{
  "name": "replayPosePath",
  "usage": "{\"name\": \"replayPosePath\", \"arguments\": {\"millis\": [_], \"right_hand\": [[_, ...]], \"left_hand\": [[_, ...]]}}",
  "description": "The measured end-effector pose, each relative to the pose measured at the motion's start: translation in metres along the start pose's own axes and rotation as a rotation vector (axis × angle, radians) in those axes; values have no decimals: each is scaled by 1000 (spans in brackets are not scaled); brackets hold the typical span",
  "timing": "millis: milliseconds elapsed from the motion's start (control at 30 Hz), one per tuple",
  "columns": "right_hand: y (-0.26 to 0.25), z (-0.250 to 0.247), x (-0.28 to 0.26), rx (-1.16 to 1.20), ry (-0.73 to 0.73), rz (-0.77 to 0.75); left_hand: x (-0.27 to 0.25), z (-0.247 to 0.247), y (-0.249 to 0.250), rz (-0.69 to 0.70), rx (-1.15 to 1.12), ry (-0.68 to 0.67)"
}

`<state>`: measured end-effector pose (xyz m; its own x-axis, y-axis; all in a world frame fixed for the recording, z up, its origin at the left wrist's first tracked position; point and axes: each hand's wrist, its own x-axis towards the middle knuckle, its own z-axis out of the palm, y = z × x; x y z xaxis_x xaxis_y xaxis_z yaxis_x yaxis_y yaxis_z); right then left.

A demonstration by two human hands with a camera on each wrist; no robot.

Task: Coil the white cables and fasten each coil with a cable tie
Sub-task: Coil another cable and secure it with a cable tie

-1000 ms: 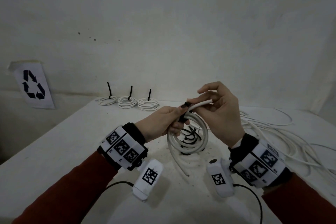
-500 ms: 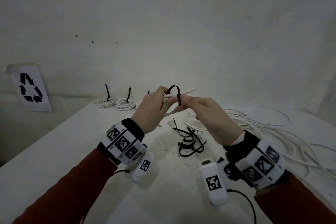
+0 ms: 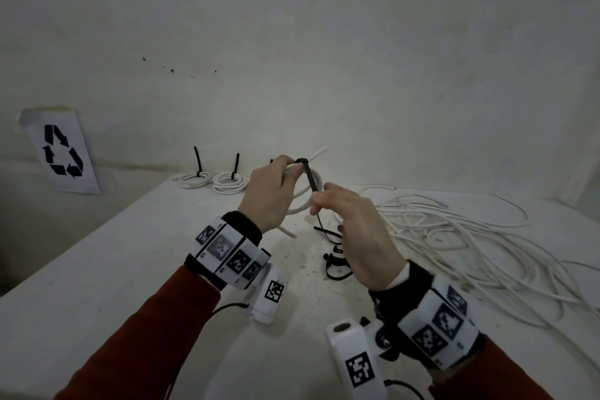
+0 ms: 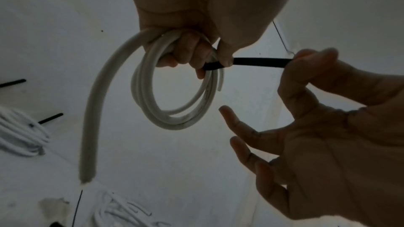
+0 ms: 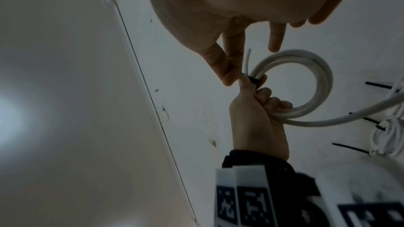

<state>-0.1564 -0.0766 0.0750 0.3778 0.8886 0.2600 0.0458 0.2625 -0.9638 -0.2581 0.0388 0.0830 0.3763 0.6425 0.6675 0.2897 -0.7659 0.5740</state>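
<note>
White coil (image 4: 174,92): several loops of white cable, held up above the desk (image 3: 97,269), one loose end hanging down beside the loops.
Left hand (image 3: 269,195): fingers curled round the top of the coil, a firm grip, thumb pressed by the tie's head.
Black cable tie (image 3: 311,182): wrapped round the loops at the top; its tail runs out taut to the right hand.
Right hand (image 3: 357,230): thumb and forefinger pinch the tie's tail (the other fingers spread loose).
Finished coils (image 3: 211,178): at least two in view, lying at the desk's far edge by the wall, each with a black tie tail standing up.
Loose cables (image 3: 454,237): a white tangle on the desk's right side.
Spare ties (image 3: 334,263): black, lying on the desk under the right hand.
Containers: none in view.
</note>
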Motion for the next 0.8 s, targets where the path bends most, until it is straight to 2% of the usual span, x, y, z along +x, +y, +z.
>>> {"name": "replayPosePath", "arguments": {"millis": [167, 233, 367, 467, 500, 567, 667, 800], "right_hand": [[10, 7, -4, 35, 23, -35], [12, 7, -5, -9, -13, -33], [31, 2, -8, -114, 118, 25], [45, 3, -10, -39, 49, 264], [47, 5, -9, 21, 27, 297], [47, 7, -2, 192, 58, 250], [39, 10, 7, 431, 161, 84], [36, 9, 13, 478, 251, -33]], "left_hand": [[-4, 10, -5, -34, -55, -6], [-2, 14, -7, -111, -129, 16], [15, 11, -11, -429, -752, 169], [20, 7, -6, -493, -1105, 196], [20, 7, -3, -497, -1181, 193], [16, 10, 1, -481, -1274, 186], [7, 17, 3, -460, -1332, 169], [-6, 23, 2, -457, -1308, 144]]}}
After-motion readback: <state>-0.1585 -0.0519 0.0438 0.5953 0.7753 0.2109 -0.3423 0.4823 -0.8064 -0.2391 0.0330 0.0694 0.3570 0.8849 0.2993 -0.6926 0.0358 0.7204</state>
